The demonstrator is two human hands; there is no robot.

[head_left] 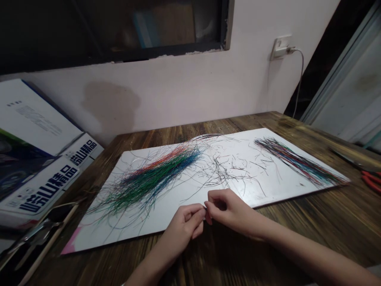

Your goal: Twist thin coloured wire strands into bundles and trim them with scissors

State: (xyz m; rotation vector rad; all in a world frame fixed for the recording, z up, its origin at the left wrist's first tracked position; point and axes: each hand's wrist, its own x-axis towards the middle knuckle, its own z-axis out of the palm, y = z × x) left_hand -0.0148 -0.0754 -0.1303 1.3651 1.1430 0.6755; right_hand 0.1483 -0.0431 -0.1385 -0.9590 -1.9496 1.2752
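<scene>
My left hand (187, 223) and my right hand (229, 210) meet at the near edge of a white board (178, 206) on a wooden table (268, 234). Both hands are closed in a pinch, fingertips touching, on something thin I cannot make out. A loose spread of red, green and blue strands (151, 174) lies on the board's left half. Scattered dark strands (229, 167) lie in the middle. A tighter multicoloured bundle (297, 161) rests along the board's right edge.
Printed boxes (38, 159) are stacked at the left. Metal tools and a stick (41, 232) lie at the table's near left. Red-handled pliers (371, 179) sit at the far right. A wall socket with a cable (282, 47) is behind.
</scene>
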